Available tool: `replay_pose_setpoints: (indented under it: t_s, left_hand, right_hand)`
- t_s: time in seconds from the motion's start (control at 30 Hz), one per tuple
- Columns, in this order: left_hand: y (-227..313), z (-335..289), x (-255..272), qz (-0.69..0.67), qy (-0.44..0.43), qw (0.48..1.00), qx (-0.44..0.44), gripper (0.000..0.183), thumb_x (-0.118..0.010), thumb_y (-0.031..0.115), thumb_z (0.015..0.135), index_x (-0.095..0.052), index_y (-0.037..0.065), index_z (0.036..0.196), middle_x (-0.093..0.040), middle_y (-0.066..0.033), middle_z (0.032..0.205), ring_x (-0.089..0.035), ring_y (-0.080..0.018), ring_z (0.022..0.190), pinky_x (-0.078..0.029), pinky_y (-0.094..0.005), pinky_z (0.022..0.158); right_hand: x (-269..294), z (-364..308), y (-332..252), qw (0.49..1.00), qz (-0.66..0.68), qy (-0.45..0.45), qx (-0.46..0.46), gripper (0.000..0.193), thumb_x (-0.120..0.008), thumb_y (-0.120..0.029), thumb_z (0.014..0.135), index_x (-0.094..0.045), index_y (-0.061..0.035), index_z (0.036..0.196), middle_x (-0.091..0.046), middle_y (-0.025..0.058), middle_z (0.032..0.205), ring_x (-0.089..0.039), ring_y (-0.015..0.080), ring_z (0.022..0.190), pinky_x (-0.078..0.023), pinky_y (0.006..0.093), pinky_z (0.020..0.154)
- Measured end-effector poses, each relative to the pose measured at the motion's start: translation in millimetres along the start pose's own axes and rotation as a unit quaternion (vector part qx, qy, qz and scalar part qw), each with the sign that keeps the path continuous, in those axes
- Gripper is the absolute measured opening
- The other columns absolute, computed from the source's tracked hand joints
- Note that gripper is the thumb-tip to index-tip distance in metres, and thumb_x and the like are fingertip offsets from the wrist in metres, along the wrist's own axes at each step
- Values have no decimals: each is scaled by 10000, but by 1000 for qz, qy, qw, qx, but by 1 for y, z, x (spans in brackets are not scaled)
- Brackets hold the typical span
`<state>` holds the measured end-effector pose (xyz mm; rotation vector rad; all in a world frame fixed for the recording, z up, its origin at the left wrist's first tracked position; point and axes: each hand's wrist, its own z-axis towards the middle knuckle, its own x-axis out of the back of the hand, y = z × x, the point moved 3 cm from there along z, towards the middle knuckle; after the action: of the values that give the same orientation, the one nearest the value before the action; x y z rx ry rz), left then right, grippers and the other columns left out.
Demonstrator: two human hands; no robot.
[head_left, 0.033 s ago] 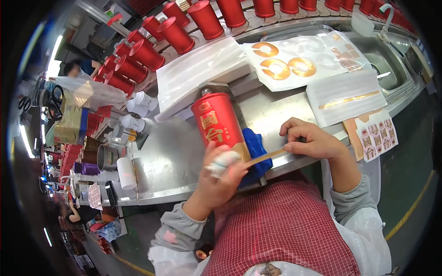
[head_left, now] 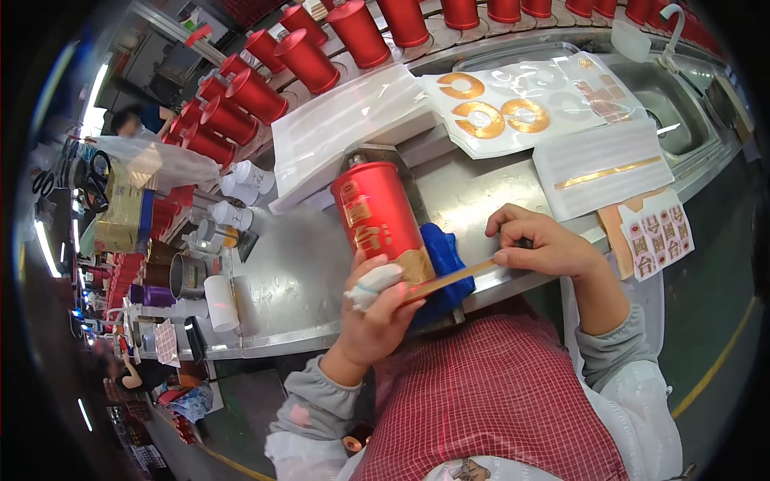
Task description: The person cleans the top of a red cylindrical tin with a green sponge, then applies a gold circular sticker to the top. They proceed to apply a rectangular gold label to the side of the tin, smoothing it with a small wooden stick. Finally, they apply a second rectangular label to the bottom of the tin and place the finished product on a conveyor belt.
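A red bottle [head_left: 380, 210] with gold characters and a gold band near its base lies tilted on a dark cradle [head_left: 415, 196]. Under its base end is a bunched blue cloth [head_left: 443, 255]. My left hand [head_left: 375, 309] closes around the base end, thumb at the near side. White wadding [head_left: 374, 285] sits at its fingers; whether it is wrapped on or held, I cannot tell. A narrow gold strip [head_left: 454, 278] runs taut from the base to my right hand [head_left: 539, 247], which pinches its free end between thumb and forefinger.
Several red bottles [head_left: 308, 62] stand along the far side. White foam [head_left: 345, 128], a sheet of gold ring stickers [head_left: 480, 119], and a pad with another gold strip [head_left: 607, 172] lie beyond my hands. A sink [head_left: 682, 120] is at the right, a paper roll [head_left: 220, 303] at the left.
The bottle has rolled about its length, its gold characters moving left. My left hand has shifted slightly left with it. My right hand has barely moved and keeps hold of the strip.
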<state>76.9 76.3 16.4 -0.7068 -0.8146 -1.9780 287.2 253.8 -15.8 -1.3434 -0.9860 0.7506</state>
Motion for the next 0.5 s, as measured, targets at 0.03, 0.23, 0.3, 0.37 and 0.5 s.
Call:
replay_pose_setpoints:
  t_s: [0.03,0.23,0.3,0.37,0.5]
  left_hand:
    - [-1,-6,3,-39,47,998,29,391,-754,143,814,-524,103,1127,-564,-156,1165,-536,-356,1143,-323,-560,1092]
    - [-1,-42,11,-8,87,995,57,271,-730,80,801,-577,96,1023,-613,-163,1104,-564,-356,1099,-394,-566,1024]
    - [6,-38,17,34,33,999,16,241,-725,39,762,-623,99,972,-627,-164,1075,-587,-330,1061,-453,-530,973]
    - [8,-37,16,42,43,998,-31,224,-725,31,744,-644,100,941,-638,-159,1049,-598,-313,1044,-480,-508,948]
    - [11,-22,20,39,-6,996,-78,249,-750,36,720,-672,123,940,-655,-119,990,-607,-270,1038,-495,-468,949]
  right_hand:
    - [0,0,-3,1000,0,-2,8,229,-700,-204,853,-583,-47,734,-525,75,1122,-481,125,946,-388,263,810]
    - [-1,4,-3,1000,-11,-9,26,226,-699,-206,854,-589,-39,748,-526,78,1116,-490,124,920,-401,263,794]
    - [1,-1,-7,999,-10,-3,33,230,-691,-218,864,-616,-11,795,-532,82,1092,-507,130,901,-432,269,771]
    - [0,-1,-9,999,-13,2,48,229,-689,-214,865,-614,-10,793,-531,79,1091,-504,127,901,-427,267,777]
    - [-2,0,-6,998,-8,9,54,227,-682,-213,868,-613,-10,792,-530,71,1089,-494,118,887,-413,259,771]
